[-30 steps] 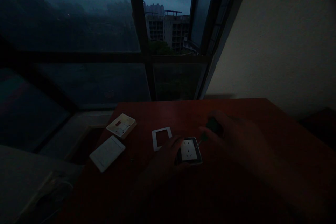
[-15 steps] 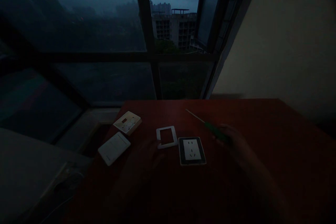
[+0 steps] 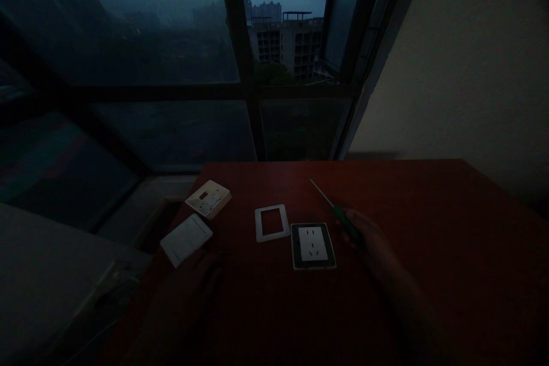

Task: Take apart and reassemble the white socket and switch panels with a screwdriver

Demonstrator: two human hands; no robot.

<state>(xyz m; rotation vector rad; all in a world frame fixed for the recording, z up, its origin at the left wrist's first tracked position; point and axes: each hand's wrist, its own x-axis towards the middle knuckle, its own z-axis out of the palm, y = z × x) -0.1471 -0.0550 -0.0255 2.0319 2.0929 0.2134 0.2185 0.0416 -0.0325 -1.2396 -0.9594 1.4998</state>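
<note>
In dim light, my right hand is closed round the green handle of a screwdriver. Its thin metal shaft points up and left, clear of the other parts. Just left of that hand lies a wall socket, with a white slotted face in a dark surround. Beside the socket is a white rectangular frame with an open middle. My left hand is low over the table near a white cover plate, its fingers dark and partly apart; no held thing can be made out.
A cream back box sits on the table's far left, behind the cover plate. The reddish-brown table reaches toward a large window. A pale wall stands at the right. Below the left edge, a cable runs in shadow.
My left hand has moved left, away from the white frame to beside the cover plate. My right hand has shifted slightly left, and the screwdriver now points more steeply away.
</note>
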